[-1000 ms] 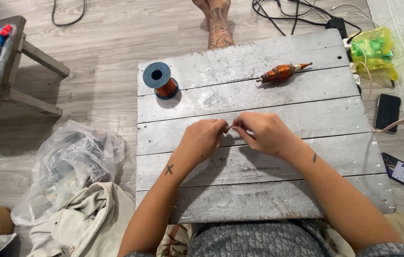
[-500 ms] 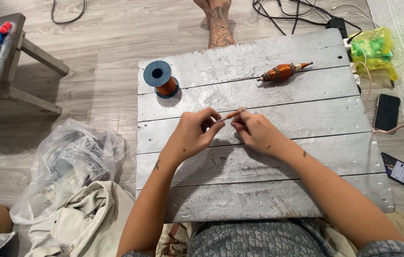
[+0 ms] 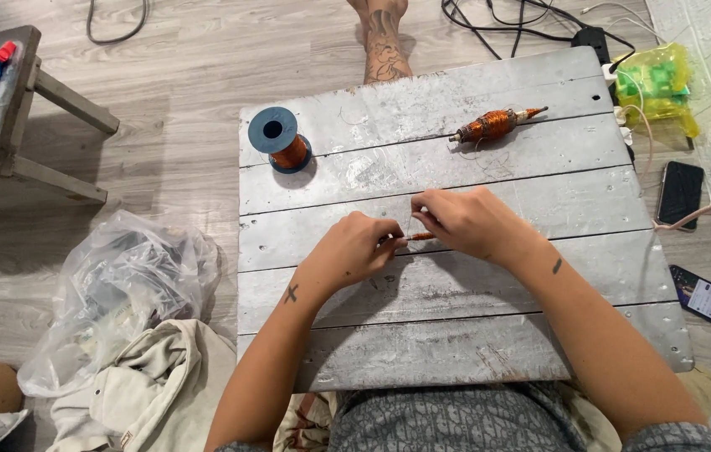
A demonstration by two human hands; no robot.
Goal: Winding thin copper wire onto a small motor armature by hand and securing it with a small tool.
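While both hands (image 3: 422,238) pinch the small copper-wound piece (image 3: 420,237) by its ends, it appears light, thin, easily bent.

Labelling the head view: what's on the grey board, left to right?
Blue spool of copper wire → left hand → small copper-coloured piece pinched between both hands → right hand. The wound copper coil lies farther back, overlapping the right hand's span, so unranked.

**Small part lost between fingertips**

A thin copper-coloured piece (image 3: 420,237) shows only as a sliver between the left hand (image 3: 357,249) and right hand (image 3: 471,222); its shape is too small to tell, while the wooden stool (image 3: 20,125) runs off the frame's left edge
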